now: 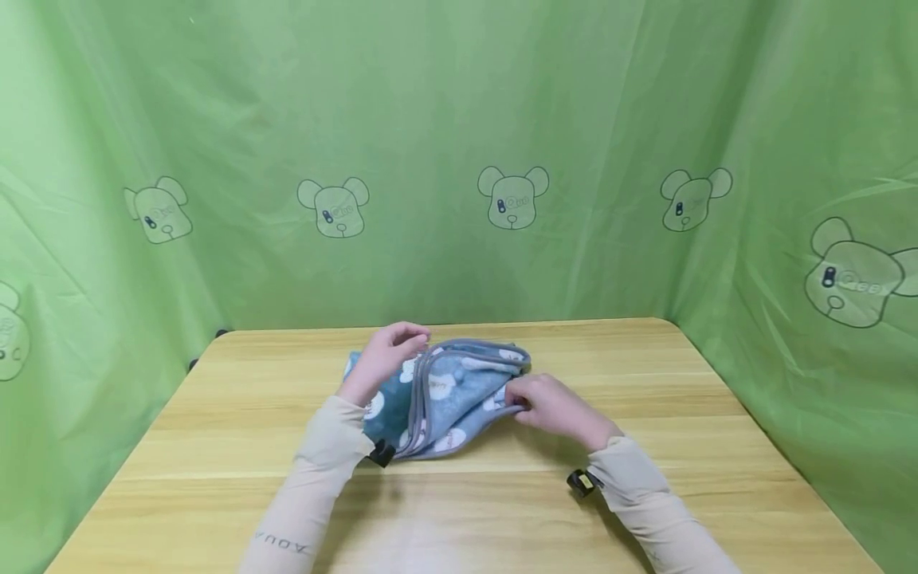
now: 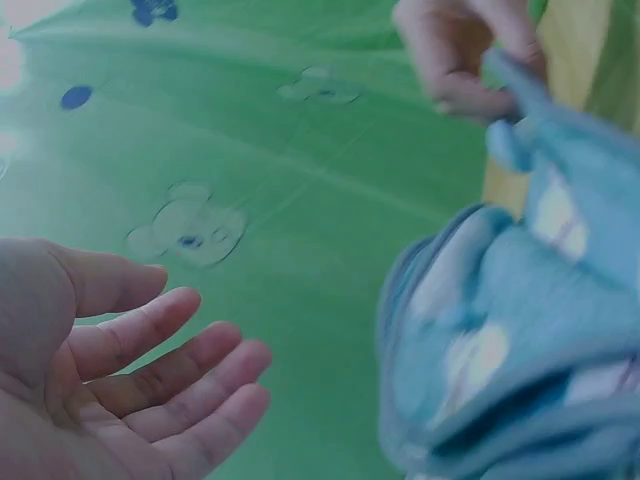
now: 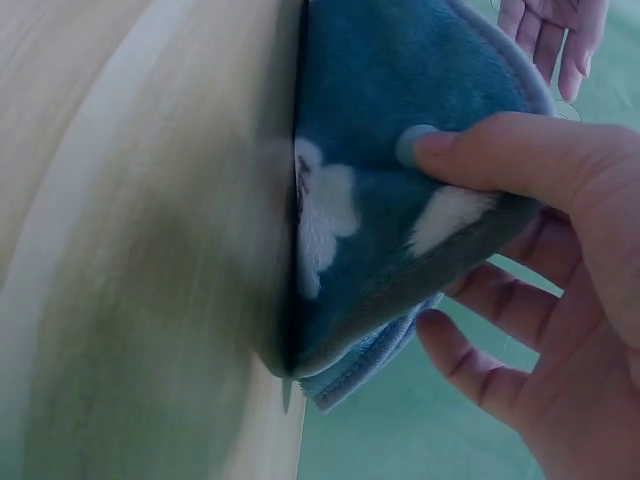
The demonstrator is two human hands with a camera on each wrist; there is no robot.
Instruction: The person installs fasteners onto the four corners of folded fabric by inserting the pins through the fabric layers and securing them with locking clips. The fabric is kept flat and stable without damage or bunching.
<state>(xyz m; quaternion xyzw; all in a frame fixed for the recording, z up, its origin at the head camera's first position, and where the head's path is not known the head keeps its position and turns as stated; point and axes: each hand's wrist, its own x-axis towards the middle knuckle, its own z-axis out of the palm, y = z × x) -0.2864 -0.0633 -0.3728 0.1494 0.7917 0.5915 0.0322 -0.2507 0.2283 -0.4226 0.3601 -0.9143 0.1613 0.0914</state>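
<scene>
A blue plush cloth [image 1: 441, 388] with grey binding and white patches lies folded on the table in the head view. My right hand [image 1: 555, 408] pinches its right edge and holds that part slightly raised. In the right wrist view the thumb presses on top, beside a light blue round button [image 3: 413, 146], with fingers beneath the bound edge. My left hand [image 1: 390, 353] hovers over the cloth's left part. Its fingers [image 2: 190, 350] are loosely bent and hold nothing; in the left wrist view they are apart from the cloth [image 2: 480, 365].
The wooden table [image 1: 237, 430] fills the lower part of the head view. Green curtains [image 1: 430, 96] printed with bear heads hang behind it and at both sides. A small black device [image 1: 582, 482] is strapped at the right wrist, another [image 1: 382, 453] at the left.
</scene>
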